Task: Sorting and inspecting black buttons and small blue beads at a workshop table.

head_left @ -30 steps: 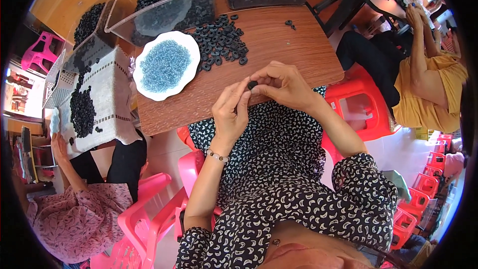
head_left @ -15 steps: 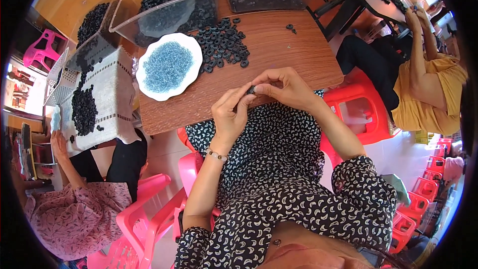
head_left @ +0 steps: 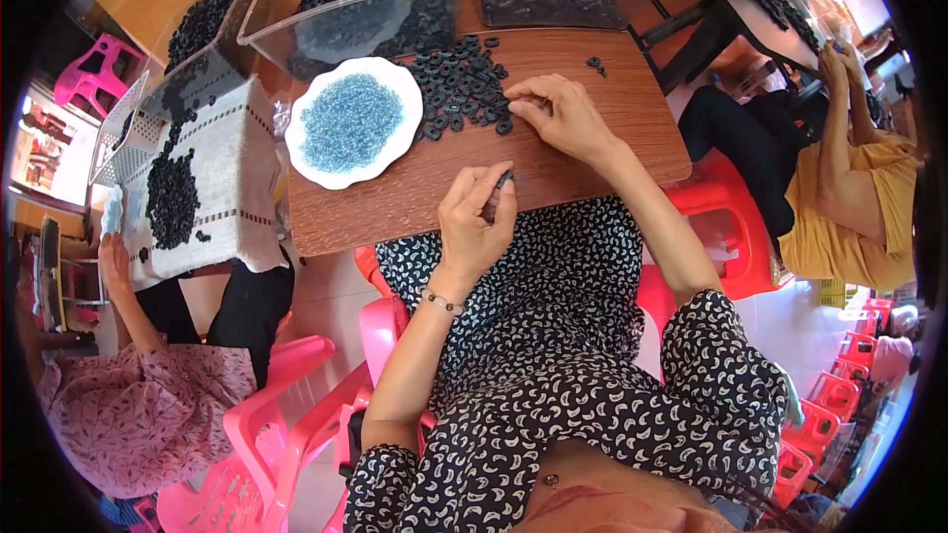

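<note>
A small black plastic part [head_left: 505, 179] is pinched between the thumb and fingertips of my left hand [head_left: 474, 222], over the table's near edge. My right hand [head_left: 565, 120] reaches over the brown wooden table [head_left: 434, 188], its thumb and index finger slightly apart. Those fingertips are at the right side of a loose pile of black ring-like parts [head_left: 459, 89], and I see nothing held in them. Left of the pile stands a white scalloped plate [head_left: 336, 178] filled with tiny clear bluish pieces [head_left: 351, 120].
Clear plastic bins [head_left: 385, 25] of black parts line the table's far side. A few small black pieces [head_left: 595, 63] lie at the right. On the left, a cloth-covered surface [head_left: 237, 148] bears more black parts beside a person in pink. Someone in a yellow shirt [head_left: 849, 188] works at right.
My hands have parted. The right one has moved forward from the left hand to the pile, while the left keeps the small black part. The view has shifted slightly.
</note>
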`<state>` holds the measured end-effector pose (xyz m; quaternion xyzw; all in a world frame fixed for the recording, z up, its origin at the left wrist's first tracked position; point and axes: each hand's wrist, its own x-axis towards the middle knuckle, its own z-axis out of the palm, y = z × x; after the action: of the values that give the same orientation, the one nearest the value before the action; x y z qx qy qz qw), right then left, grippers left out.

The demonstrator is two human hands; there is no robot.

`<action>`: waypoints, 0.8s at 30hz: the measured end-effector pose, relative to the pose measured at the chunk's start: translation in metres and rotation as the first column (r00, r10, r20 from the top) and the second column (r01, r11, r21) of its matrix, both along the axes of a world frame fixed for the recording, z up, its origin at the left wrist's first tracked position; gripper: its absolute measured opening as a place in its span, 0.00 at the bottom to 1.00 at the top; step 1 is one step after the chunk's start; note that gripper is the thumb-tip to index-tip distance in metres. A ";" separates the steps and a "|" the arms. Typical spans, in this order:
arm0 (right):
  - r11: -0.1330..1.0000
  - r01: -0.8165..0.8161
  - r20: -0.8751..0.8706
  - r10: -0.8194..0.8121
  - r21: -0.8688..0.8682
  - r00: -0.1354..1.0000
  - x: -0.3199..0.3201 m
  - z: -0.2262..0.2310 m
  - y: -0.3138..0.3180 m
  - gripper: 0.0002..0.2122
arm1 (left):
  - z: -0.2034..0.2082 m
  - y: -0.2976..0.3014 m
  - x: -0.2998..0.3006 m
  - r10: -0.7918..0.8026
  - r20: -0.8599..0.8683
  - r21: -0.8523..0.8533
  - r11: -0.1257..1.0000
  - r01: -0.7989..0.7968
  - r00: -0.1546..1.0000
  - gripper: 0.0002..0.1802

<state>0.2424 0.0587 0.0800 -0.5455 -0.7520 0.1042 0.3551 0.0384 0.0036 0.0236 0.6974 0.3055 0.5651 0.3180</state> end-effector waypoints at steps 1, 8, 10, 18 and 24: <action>1.000 -0.003 -0.016 0.002 -0.012 1.000 -0.005 0.003 0.002 0.09 | 0.000 0.001 0.000 0.002 0.009 0.007 1.000 -0.002 1.000 0.13; 0.977 -0.209 0.050 0.207 0.037 0.977 -0.053 0.012 0.037 0.08 | 0.001 -0.002 -0.001 -0.031 0.046 -0.046 0.998 0.033 0.998 0.11; 0.961 -0.271 0.079 0.266 0.056 0.961 -0.069 0.014 0.047 0.08 | 0.001 -0.003 -0.001 -0.013 0.043 -0.038 0.999 0.015 0.999 0.11; 0.948 -0.318 0.236 0.311 -0.006 0.921 -0.113 0.020 0.069 0.13 | 0.000 -0.005 -0.001 -0.028 0.096 -0.110 0.993 0.038 0.995 0.10; 0.954 -0.301 0.302 0.287 0.000 0.909 -0.126 0.003 0.074 0.12 | -0.002 -0.005 -0.001 -0.045 0.120 -0.102 0.993 0.058 0.992 0.11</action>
<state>0.1166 0.1324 0.0828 -0.4271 -0.8725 0.0554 0.2306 0.0377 -0.0018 0.0218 0.6529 0.2974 0.5798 0.3862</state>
